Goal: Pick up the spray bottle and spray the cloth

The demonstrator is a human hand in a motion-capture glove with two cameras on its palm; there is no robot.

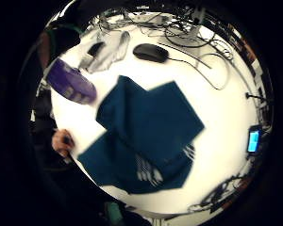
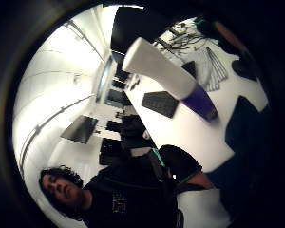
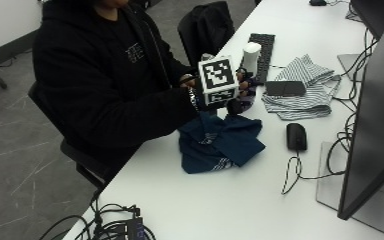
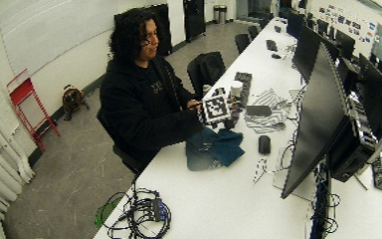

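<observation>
A spray bottle with a white upper part and a purple lower part is held upright above the table. My gloved right hand grips it around the middle, its fingers curled round the body, and is partly hidden behind the marker cube. The bottle's purple end shows close to the palm. Just below and in front of the bottle, a crumpled dark blue cloth lies on the white table, seen also from above. A bare left hand is at the table edge beside the cloth.
A black mouse with its cable lies right of the cloth. Behind it is a striped grey cloth with a flat black object on it. A keyboard lies farther back, and a monitor stands at the right.
</observation>
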